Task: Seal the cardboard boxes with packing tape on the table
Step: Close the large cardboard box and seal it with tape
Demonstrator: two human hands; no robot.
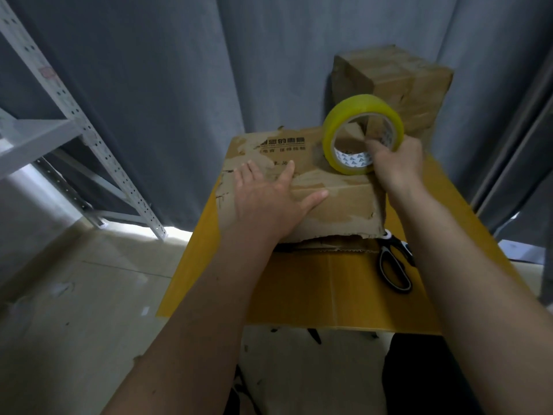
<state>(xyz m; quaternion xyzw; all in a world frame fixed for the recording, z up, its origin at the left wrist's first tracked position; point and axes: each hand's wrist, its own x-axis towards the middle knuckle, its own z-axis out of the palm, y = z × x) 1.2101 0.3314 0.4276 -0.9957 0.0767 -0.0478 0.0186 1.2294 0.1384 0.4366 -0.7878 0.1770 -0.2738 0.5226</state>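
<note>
On the yellow worktop (299,289), toward its far edge, lies the worn brown cardboard box (338,202). The left hand (269,196) presses flat on its lid, fingers spread. If that pressure eases, the box could skid and the tape go on crooked. At the box's right far corner, the right hand (398,163) grips the yellow roll of packing tape (359,115), fingers hooked through its core, wrist bent downward.

A cardboard box (302,187) sits mid-frame on the desk (299,289); a tape roll (363,134) stands on its upper right corner; scissors (395,265) lie on the desk at the box's lower right; a second box (398,85) sits behind, upper right; shelving (59,115) stands at the left of the frame.
</note>
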